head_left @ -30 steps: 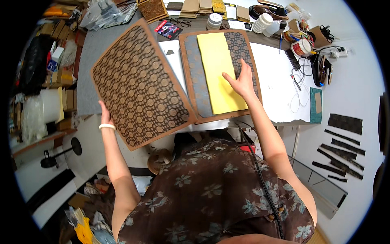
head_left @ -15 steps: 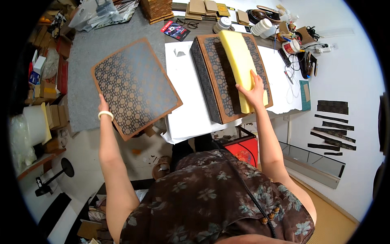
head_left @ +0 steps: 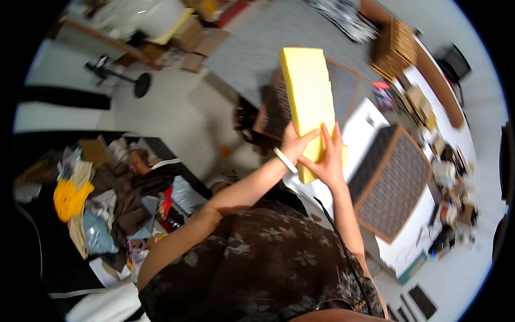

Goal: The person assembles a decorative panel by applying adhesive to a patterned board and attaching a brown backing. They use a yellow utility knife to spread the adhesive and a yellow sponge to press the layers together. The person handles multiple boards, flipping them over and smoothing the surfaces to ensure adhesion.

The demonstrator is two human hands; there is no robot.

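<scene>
The yellow foam block (head_left: pixel 308 91) hides part of the left grip (head_left: pixel 295 143) and the patterned panel's (head_left: pixel 344 81) middle. Near three o'clock, small things (head_left: pixel 447 211) look too blurry to name. Past four o'clock, the bottom edge cuts off dark strips (head_left: pixel 422 301).

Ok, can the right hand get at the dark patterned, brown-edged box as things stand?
Probably yes, if it lets go: the right hand holds the long yellow foam block, but the box sits nearby to that hand's right, with nothing apparent between.
</scene>
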